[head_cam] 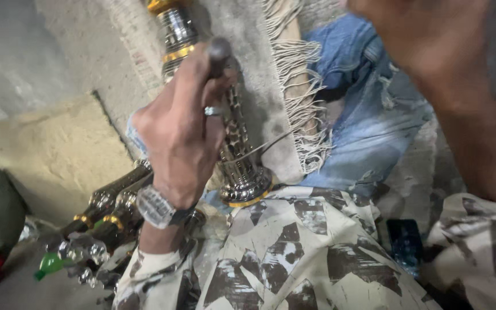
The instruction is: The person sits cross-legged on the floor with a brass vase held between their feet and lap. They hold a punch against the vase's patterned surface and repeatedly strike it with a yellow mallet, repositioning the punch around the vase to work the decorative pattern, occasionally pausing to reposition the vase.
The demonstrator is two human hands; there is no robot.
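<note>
Two hands were up in front of me over the grey concrete floor (58,51) and the fringed mat (282,86), with my knee in patterned cloth (305,252) below. Largest of what I handled was the tall chrome and gold stem (239,161), standing nearly upright with its flared base at the edge of my knee. My left hand (182,138) was closed tight around its upper part, thumb near a dark round knob (219,49) at the top. My right hand (426,34) hung raised and blurred at the upper right, touching nothing that I could see; how far open it was I could not tell. More stems (113,201) lay to the left, with clear glass pieces (81,252) and a small green piece (50,264) by them. I judged the step to be steadying the stem, and the next move would need a firm grip kept low and straight.
</note>
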